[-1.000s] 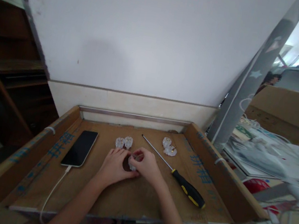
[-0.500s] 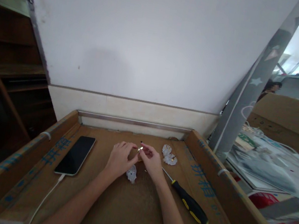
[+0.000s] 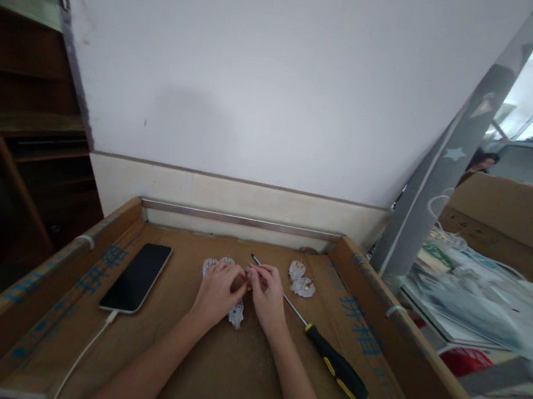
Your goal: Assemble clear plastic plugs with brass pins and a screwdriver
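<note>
My left hand (image 3: 219,290) and my right hand (image 3: 270,294) meet above the middle of the cardboard, fingertips pinched close together. A tiny brass-coloured metal piece (image 3: 249,287) shows between them, at the fingers of my right hand. What my left fingertips hold is too small to make out. One clear plastic piece (image 3: 236,316) lies below my left hand, partly covered by it. Another clear plastic piece (image 3: 210,263) shows behind its knuckles. To the right lies a lobed clear plastic piece (image 3: 302,283) with brass-coloured bits. A black-and-yellow screwdriver (image 3: 339,365) has its shaft passing behind my right hand.
A phone (image 3: 136,278) with a white cable (image 3: 82,356) lies at the left. Raised cardboard sides (image 3: 418,345) border the work surface, and a white wall (image 3: 283,94) stands behind. At the right are a grey post (image 3: 432,178), plastic-wrapped things and a person partly in view.
Both hands have come down slightly and closer together, and the shiny metal piece is now mostly hidden by fingers. The plastic piece behind my left hand and the screwdriver's tip have come into view.
</note>
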Action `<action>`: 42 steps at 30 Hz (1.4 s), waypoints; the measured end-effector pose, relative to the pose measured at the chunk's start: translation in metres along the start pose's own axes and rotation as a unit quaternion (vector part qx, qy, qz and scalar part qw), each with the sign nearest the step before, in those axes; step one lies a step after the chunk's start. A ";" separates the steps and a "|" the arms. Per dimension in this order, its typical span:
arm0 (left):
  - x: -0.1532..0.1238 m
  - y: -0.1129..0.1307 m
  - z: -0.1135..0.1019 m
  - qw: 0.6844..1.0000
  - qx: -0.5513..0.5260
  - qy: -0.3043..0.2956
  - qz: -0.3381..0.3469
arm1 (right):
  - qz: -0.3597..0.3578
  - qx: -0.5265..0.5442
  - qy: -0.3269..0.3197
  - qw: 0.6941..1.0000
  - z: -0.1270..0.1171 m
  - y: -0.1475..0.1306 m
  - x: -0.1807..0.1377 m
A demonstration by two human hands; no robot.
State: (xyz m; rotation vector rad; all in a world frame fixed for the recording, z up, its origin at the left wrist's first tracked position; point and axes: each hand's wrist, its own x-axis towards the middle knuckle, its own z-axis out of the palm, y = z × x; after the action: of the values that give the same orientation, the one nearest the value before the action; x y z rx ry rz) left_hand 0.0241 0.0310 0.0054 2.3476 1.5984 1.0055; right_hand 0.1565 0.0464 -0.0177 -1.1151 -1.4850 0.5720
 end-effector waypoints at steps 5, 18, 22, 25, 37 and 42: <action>0.000 -0.003 0.002 1.000 0.011 0.009 -0.023 | 0.017 0.003 0.008 1.000 0.001 -0.004 -0.002; -0.001 -0.005 0.001 0.998 -0.027 0.048 -0.020 | 0.091 0.086 0.048 0.991 -0.001 -0.006 0.000; -0.003 -0.012 0.002 0.991 -0.128 0.025 -0.011 | 0.167 0.126 0.072 0.975 -0.007 -0.003 0.003; -0.004 -0.018 0.004 0.984 -0.176 0.033 -0.010 | 0.207 0.165 0.061 0.962 -0.006 -0.003 0.005; -0.006 -0.023 0.007 0.979 -0.165 0.119 0.019 | 0.268 0.259 -0.013 0.928 0.000 -0.011 0.006; -0.007 -0.018 0.000 0.989 -0.121 0.089 0.012 | 0.265 0.261 -0.025 0.928 -0.002 -0.016 0.005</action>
State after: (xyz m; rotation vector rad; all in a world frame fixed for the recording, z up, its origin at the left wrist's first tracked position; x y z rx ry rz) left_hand 0.0088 0.0330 -0.0061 2.1732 1.4108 1.3633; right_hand 0.1543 0.0439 -0.0014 -1.0654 -0.9652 1.2958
